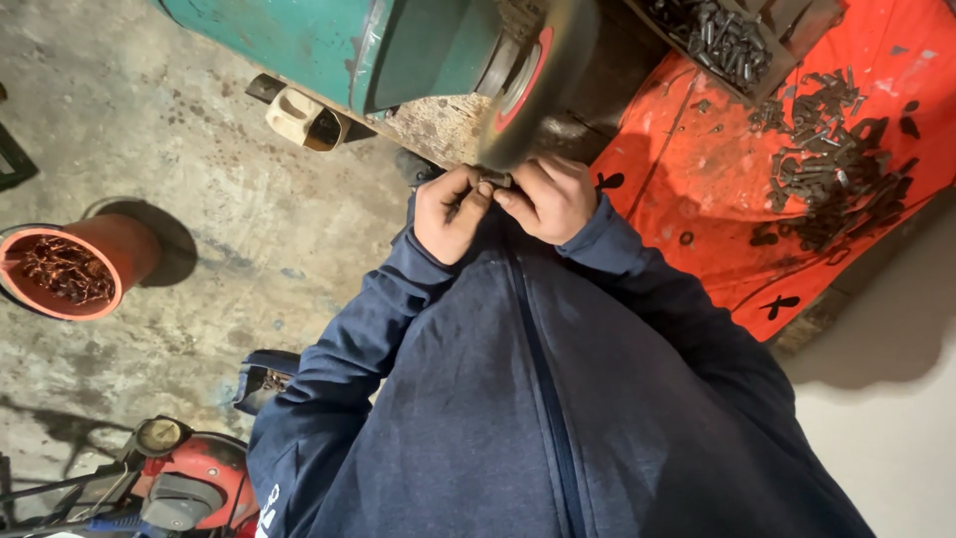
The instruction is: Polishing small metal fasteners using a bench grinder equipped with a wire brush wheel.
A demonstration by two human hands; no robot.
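My left hand point(448, 211) and my right hand point(551, 197) pinch one small dark metal part point(495, 179) between their fingertips. The part is pressed up against the lower rim of a spinning wire wheel point(533, 85) with a red hub, mounted on a green bench grinder point(339, 45). Both arms wear dark blue sleeves, and my zipped jacket fills the lower middle of the view.
A red sheet point(697, 199) at the right carries a pile of dark bolts point(832, 174); a box of more bolts point(722, 40) sits above it. A red bucket point(110, 254) of rusty parts stands at left on the concrete floor. A red machine point(189, 478) is at bottom left.
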